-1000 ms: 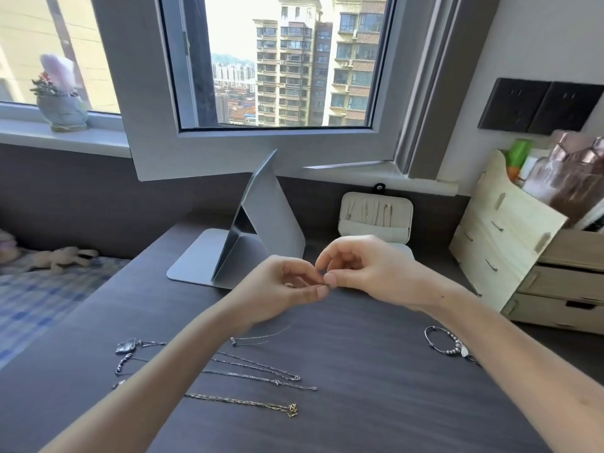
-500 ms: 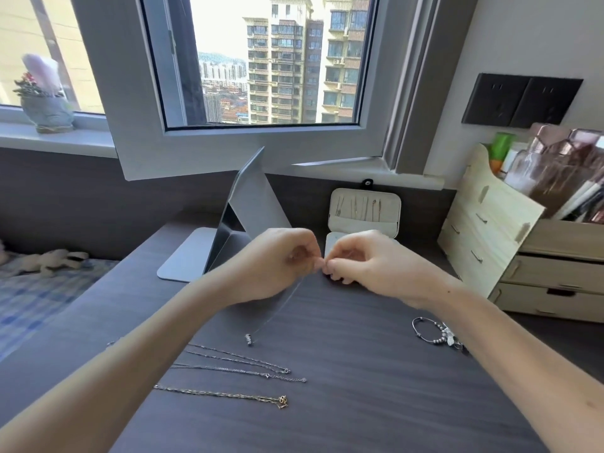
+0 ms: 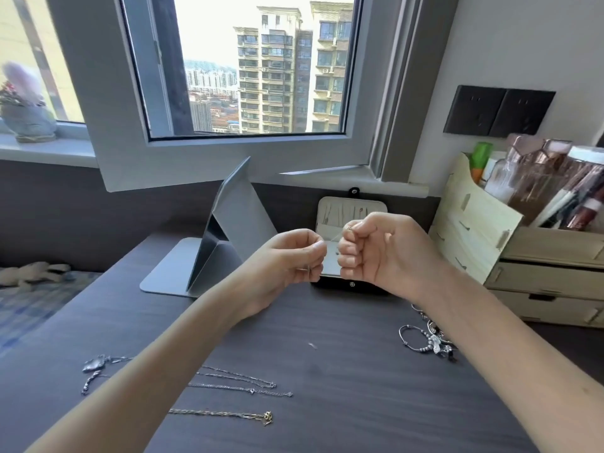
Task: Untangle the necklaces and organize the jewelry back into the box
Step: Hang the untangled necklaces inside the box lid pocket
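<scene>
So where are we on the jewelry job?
Done: several necklaces lie stretched out separately on the desk. In hand: left hand and right hand pinch a thin chain before the open jewelry box. Left: those necklaces and the bracelets are not boxed.

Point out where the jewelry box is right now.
In the head view, the open jewelry box sits at the back of the desk, right of centre, partly behind the right hand, between the grey folding stand and the wooden drawer organizer.
</scene>
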Demonstrator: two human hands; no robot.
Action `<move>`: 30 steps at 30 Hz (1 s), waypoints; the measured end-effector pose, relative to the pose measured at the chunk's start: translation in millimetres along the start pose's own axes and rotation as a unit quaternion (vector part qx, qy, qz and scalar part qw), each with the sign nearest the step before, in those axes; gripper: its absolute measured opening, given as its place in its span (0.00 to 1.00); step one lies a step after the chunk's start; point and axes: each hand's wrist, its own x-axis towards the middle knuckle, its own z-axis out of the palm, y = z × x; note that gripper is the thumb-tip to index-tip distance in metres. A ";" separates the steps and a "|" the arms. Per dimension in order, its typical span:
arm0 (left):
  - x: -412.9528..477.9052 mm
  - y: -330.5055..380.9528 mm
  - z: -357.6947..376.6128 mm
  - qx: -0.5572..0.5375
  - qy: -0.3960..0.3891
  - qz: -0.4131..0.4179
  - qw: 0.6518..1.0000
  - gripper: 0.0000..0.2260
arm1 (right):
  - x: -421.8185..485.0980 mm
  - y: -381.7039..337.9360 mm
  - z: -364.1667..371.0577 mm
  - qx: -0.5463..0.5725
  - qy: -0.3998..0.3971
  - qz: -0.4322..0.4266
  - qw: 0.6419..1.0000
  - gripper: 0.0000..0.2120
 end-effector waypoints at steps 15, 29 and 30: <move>25.3 -0.1 15.4 0.118 0.027 0.081 0.989 0.08 | -1.2 -33.4 -19.7 -0.429 0.068 -0.121 0.893 0.09; 32.6 -0.6 30.4 0.324 0.055 0.118 0.937 0.01 | -11.0 -39.2 -25.4 -0.409 0.084 -0.112 0.902 0.07; 32.0 0.2 30.4 0.337 0.053 0.121 0.932 0.01 | -11.9 -38.6 -26.2 -0.402 0.086 -0.109 0.905 0.08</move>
